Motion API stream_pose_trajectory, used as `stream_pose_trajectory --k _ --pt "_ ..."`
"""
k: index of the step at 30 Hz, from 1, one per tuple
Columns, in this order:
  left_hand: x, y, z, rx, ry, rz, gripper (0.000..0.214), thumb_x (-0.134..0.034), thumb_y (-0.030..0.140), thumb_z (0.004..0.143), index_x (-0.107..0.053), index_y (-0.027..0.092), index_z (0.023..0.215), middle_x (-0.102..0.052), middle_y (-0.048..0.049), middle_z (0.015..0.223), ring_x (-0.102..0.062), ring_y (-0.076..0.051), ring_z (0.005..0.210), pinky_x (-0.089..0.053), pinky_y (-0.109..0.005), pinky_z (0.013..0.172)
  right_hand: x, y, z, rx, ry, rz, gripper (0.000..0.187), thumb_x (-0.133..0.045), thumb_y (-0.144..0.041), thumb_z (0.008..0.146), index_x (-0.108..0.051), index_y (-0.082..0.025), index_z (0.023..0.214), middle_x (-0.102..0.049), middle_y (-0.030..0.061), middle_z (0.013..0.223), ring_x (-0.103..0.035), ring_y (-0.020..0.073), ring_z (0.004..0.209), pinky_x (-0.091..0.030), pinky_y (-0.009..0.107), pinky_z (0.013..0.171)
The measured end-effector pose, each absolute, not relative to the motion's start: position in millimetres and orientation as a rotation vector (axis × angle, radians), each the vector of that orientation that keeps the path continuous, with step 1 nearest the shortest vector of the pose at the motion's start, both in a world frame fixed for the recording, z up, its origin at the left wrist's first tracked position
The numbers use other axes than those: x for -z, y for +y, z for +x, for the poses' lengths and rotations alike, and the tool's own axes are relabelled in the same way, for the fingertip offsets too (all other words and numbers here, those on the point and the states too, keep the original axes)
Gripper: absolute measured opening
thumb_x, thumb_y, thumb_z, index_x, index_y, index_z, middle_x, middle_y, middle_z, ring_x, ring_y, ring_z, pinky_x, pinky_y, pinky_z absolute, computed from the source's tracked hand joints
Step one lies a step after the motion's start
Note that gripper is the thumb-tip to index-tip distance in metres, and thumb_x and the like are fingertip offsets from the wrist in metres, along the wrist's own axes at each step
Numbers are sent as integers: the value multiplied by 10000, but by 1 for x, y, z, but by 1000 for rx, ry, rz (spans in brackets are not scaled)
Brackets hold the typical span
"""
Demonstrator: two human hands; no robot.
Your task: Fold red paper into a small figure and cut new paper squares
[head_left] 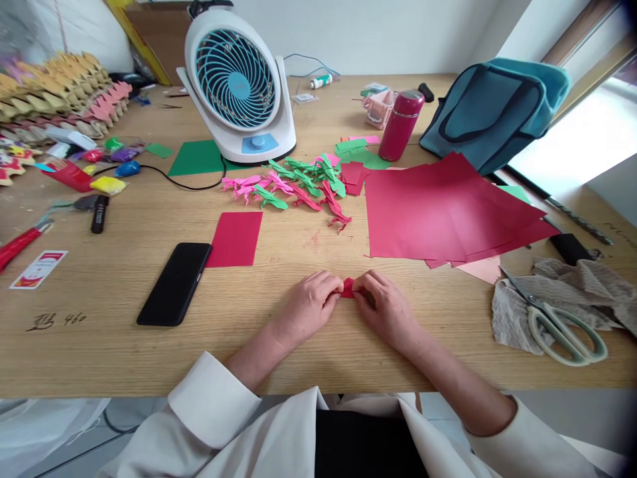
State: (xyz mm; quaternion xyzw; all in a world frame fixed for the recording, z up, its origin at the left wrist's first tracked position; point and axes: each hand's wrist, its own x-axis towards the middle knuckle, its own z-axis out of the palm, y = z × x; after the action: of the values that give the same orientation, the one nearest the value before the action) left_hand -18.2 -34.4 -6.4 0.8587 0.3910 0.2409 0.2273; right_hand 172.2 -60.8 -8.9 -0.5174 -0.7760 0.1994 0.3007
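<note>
Works at the near side of the wooden table (288, 236), short of the large red sheets (428, 209). With the left hand (311, 302) and right hand (387, 307), pinches opposite ends of the small red paper (348, 289), between both sets of fingertips. Best to line up edges first, then crease with light, even thumb pressure to avoid skew.

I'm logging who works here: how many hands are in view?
2. The bare left hand pinches the left side of a small, folded red paper piece; the bare right hand pinches its right side. Both show plainly over the light-brown wooden table.
</note>
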Motion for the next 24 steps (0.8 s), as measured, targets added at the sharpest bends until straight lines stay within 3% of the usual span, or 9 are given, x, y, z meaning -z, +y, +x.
stream_pose_trajectory --k 11,18,24 --pt "9 -41 -29 -600 1006 2619 194 -480 86 929 -635 179 996 -646 -48 949 -569 -182 920 -469 -325 842 13 -63 172 -425 -2092 -1344 205 -496 -105 909 -670 -212 918 -597 64 903 -583 192 810 -486 336 732" --pt "4 -52 -43 -400 915 2919 327 -426 121 969 -561 139 1267 -653 -96 1084 -549 -217 984 -452 -382 880 12 -70 180 -353 -2274 -1250 289 -453 -60 913 -648 -193 1078 -605 99 990 -556 232 904 -500 390 804" --pt "-1 -58 -35 -233 1009 2998 371 -450 99 940 -542 147 1296 -634 -111 1127 -542 -241 989 -443 -408 881 8 -77 186 -136 -2525 -1212 367 -455 -75 922 -575 -187 1250 -627 128 1087 -537 265 909 -484 422 780"
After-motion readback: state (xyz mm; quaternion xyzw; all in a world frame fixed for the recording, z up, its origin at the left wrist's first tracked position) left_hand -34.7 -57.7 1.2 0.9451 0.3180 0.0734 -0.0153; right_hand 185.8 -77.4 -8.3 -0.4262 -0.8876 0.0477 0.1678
